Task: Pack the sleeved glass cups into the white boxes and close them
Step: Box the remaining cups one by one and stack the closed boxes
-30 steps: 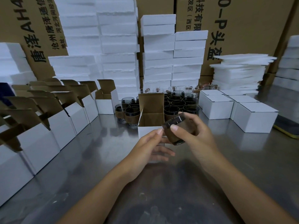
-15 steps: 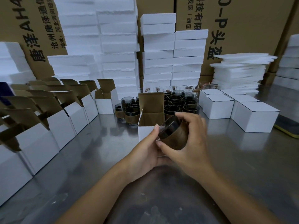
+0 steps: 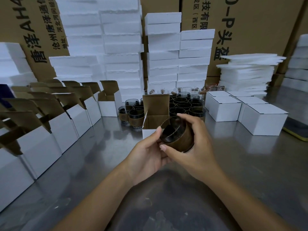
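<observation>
Cup point(image 3: 177, 135) tilted, mouth toward you, above the bench point(image 3: 241, 164), just before the open box point(image 3: 149, 133). Your right hand point(image 3: 196, 145): grip closed round the sleeve. Your left hand point(image 3: 146, 155): thumb on rim, fingers hidden, grip cannot be told. Risk: glass slides out of the sleeve, or the rim snags the box wall.

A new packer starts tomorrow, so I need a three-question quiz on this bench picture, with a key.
1. True or false: the held sleeved cup already sits inside the open box.
2. The held cup is: A standing upright, B tilted, C upside down on the table.
3. Fill in: the closed boxes stand on the person's ___ side.
Key: 1 false; 2 B; 3 right.
</observation>
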